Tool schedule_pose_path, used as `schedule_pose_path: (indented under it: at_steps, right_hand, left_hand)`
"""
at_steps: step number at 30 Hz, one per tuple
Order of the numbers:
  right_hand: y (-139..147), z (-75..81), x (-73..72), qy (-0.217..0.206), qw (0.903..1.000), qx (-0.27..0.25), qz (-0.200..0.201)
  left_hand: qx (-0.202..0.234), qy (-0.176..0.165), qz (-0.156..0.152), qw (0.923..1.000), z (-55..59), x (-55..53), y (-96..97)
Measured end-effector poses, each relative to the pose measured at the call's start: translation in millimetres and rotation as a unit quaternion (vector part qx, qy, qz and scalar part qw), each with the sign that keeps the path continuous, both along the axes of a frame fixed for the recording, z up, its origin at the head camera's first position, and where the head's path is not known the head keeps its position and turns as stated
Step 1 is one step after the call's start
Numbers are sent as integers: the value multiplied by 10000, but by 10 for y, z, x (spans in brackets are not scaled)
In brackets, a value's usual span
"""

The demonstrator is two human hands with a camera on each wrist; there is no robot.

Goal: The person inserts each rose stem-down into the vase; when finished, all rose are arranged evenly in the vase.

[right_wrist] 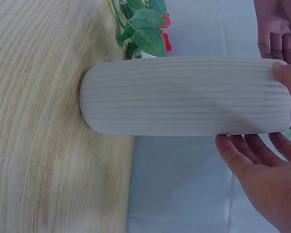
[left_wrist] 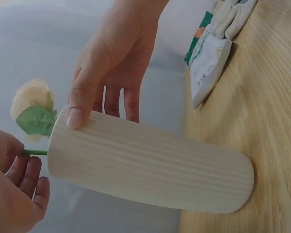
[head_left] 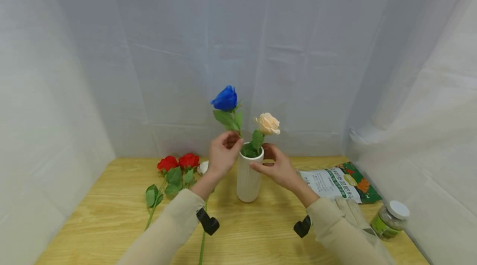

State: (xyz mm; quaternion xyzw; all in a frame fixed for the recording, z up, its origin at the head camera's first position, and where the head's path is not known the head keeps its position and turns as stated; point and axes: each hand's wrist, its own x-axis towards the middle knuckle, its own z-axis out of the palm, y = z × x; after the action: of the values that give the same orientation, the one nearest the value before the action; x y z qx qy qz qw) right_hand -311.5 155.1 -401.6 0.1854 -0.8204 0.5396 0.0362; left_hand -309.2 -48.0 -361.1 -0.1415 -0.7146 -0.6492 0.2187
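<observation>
A ribbed white vase (head_left: 248, 182) stands upright on the wooden table, with a peach rose (head_left: 268, 124) in it. Thumb and fingers of my right hand (head_left: 279, 167) hold the vase around its upper part, the thumb just below the rim in the left wrist view. My left hand (head_left: 221, 155), left of the vase mouth, pinches the stem of a blue rose (head_left: 225, 99). That green stem (left_wrist: 35, 152) runs from the fingertips to the vase's rim in the left wrist view. The stem's lower end is hidden behind the vase wall.
Left of the vase lie red roses (head_left: 167, 163) with long leafy stems, beside a white flower (head_left: 203, 167). On the right are a green and white bag (head_left: 331, 184), pale gloves (head_left: 352, 211) and a white-lidded jar (head_left: 390, 220). White sheeting (head_left: 179, 70) surrounds the table.
</observation>
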Motion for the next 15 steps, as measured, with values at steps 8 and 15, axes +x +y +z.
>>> schedule_pose_path:
  at_steps: [8, 15]
  right_hand:
    - [-22, 18, -3, 16, 10000, 35, -41]
    - [-34, 15, -13, -10, 10000, 45, -40]
  left_hand:
    - [-195, 80, -41, 9998, -52, -17, -16]
    - [-351, -25, -16, 9994, -62, -18, -41]
